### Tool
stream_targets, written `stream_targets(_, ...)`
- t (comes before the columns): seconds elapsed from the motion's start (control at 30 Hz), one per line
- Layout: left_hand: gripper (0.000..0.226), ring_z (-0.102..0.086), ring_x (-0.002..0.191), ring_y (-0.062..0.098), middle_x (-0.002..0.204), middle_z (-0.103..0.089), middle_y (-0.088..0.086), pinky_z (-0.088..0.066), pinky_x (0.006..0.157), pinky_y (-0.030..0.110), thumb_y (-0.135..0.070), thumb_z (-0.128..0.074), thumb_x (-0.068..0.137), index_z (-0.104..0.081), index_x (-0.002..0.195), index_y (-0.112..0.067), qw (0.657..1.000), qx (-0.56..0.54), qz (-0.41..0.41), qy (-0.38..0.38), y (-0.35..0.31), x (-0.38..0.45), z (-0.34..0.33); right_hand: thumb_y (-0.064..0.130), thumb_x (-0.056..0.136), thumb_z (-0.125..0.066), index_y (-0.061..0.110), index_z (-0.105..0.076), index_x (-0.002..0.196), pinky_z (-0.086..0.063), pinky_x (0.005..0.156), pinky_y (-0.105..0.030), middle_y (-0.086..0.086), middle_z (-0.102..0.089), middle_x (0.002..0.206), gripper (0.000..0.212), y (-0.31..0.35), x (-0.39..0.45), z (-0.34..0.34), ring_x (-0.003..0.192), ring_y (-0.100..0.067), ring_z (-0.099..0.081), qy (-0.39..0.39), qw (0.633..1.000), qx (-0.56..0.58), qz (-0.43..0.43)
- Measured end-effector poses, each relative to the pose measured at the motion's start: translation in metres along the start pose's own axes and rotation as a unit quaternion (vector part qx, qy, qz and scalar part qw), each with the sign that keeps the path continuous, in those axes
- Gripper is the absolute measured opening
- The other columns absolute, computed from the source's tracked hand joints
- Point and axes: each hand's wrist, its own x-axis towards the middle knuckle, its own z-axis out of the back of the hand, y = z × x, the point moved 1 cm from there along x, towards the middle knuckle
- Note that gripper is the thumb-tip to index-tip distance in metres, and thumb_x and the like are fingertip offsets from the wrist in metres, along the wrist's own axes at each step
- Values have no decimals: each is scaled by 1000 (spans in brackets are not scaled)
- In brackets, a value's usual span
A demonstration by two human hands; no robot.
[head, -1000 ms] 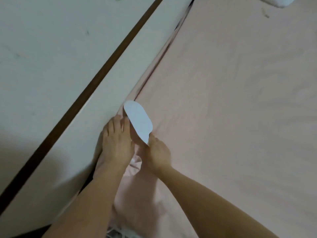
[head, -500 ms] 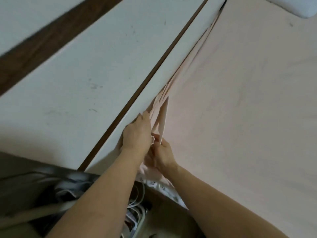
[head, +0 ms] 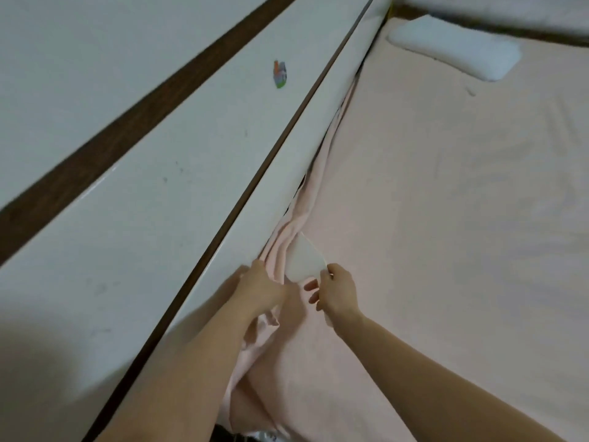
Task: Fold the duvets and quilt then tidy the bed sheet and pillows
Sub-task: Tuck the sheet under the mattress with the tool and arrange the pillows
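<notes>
Now we are pulling the white flat tool (head: 302, 261) back out of the gap it was buried in half a second ago, our right hand (head: 334, 290) pinching its end. Our left hand (head: 261, 287) is gripping the bunched pink bed sheet (head: 446, 234) against the white bed rail (head: 287, 173), so tucking is moving along; the pillow (head: 452, 47) is lying at the far end.

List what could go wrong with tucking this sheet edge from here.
1. The white paddle is pinched only at its end by the right hand; pushed hard, that grip could slip.
2. The pink sheet lies bunched in folds along the bed frame, so it may tuck in creased.
3. The left hand sits against the frame beside the gap and could get jammed.
</notes>
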Motion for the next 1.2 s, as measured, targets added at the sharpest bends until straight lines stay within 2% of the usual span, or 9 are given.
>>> stream_targets(0.1,64,-60,72,18,87,-71,9,-44,50,17,-34,-57,93,-33,139,4,997,-37,64,-27,-34,32,-8,11,97,-30,8,-49,83,-41,57,-30,-14,-65,85,24,18,53,29,62,-22,-52,-57,998,-26,27)
stream_targets(0.17,52,-53,59,16,93,-69,13,-41,44,24,-34,-53,95,-46,132,3,991,-69,109,-36,-49,59,-16,12,97,-30,8,-46,84,-39,56,-29,-13,-61,84,21,26,79,43,63,-21,-48,-76,996,-34,44)
stream_targets(0.33,38,-55,112,32,128,-57,16,-45,94,38,-22,-32,101,-54,126,-4,979,179,57,-75,-87,113,-26,14,100,-29,8,-43,89,-34,53,-28,-5,-54,77,19,47,141,64,59,-15,-44,-92,990,-51,92)
stream_targets(0.47,26,-63,73,23,106,-67,20,-51,62,27,-17,-44,98,-62,103,2,992,111,46,-48,-95,150,-25,15,101,-29,9,-42,94,-37,53,-30,-1,-52,74,16,54,172,60,60,-15,-47,-122,987,-48,91)
stream_targets(0.6,22,-65,96,39,113,-61,25,-54,81,39,-7,-45,95,-45,114,4,989,116,14,-90,-104,170,-28,18,99,-30,11,-43,98,-55,65,-48,-11,-60,84,15,56,186,53,66,-26,-56,-79,995,-19,56)
stream_targets(0.77,35,-56,119,27,128,-57,15,-42,94,29,-4,-51,94,-45,127,5,973,219,20,-65,-123,186,-30,16,98,-30,7,-44,99,-57,69,-48,-16,-62,91,17,45,202,53,72,-31,-62,-27,998,-50,7)
stream_targets(0.93,29,-64,98,25,108,-66,12,-51,77,25,-6,-41,98,-59,120,2,966,258,12,-26,-126,216,-30,15,98,-32,6,-47,96,-54,55,-35,-15,-63,83,17,37,217,55,56,-23,-58,-21,999,-42,-2)
stream_targets(1.03,29,-58,112,30,120,-60,16,-45,88,33,-2,-41,94,-59,116,1,968,238,-20,-71,-126,214,-30,15,99,-35,6,-45,89,-50,45,-28,-12,-59,77,16,35,216,56,52,-21,-56,-29,999,-19,1)
stream_targets(1.2,21,-56,107,28,118,-55,14,-41,78,28,-9,-48,94,-58,111,-1,968,210,-68,-121,-143,214,-22,16,98,-34,6,-46,88,-46,41,-27,-14,-61,81,19,44,209,64,47,-20,-55,-73,997,2,4)
